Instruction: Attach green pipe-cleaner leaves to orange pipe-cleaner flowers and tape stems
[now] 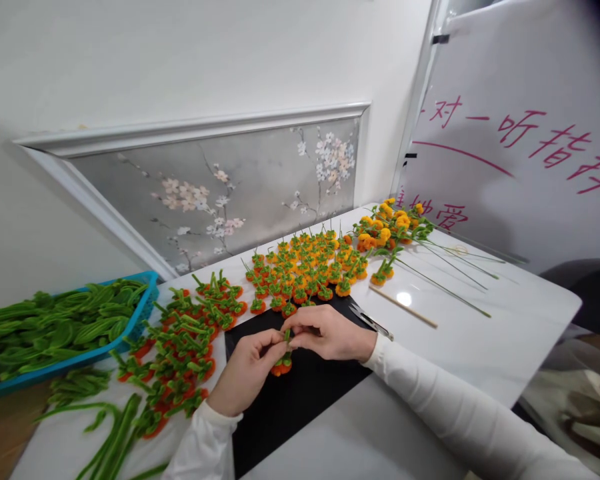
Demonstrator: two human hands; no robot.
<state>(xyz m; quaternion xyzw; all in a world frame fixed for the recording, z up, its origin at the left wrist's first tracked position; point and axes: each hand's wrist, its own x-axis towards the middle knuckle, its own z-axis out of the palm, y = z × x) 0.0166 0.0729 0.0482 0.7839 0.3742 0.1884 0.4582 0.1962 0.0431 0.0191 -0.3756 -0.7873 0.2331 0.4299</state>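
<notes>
On a glossy white tabletop surface [480, 353] lies a flat black rectangular mat [300, 413]. Above it, the left hand [243, 373] and right hand [325, 330] (both white-sleeved) meet, each grip pinched nearly closed around the green top of a small, fuzzy orange flower [281, 369], bloom downward.

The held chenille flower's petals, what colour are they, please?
The petals are orange, seen in the head view.
</notes>
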